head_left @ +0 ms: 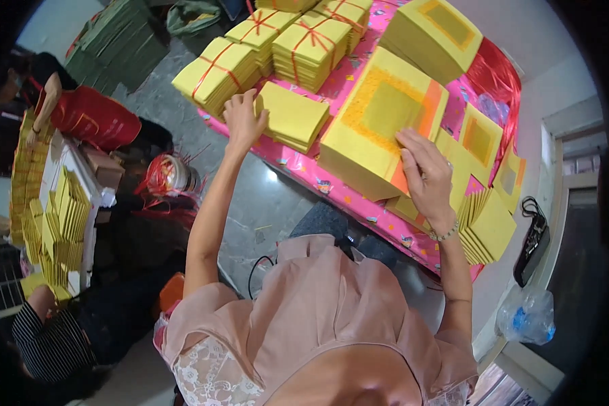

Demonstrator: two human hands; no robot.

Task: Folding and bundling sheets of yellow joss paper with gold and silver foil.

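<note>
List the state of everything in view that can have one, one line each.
Left hand: fingers bent, at the left end of the small yellow stack.
Right hand: fingers extended, on the tall yellow stack.
Small yellow stack: lying flat, no tie visible.
Tall yellow stack: orange-patterned face up, no tie visible.
Yellow bundles: tied with red string.
Yellow packets: fanned, overlapping.
Green sack: open-topped.

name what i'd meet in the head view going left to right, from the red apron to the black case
Red apron, white tub with red strips, left hand, low yellow stack, tall orange-printed yellow stack, fanned yellow packets, black case.
</note>
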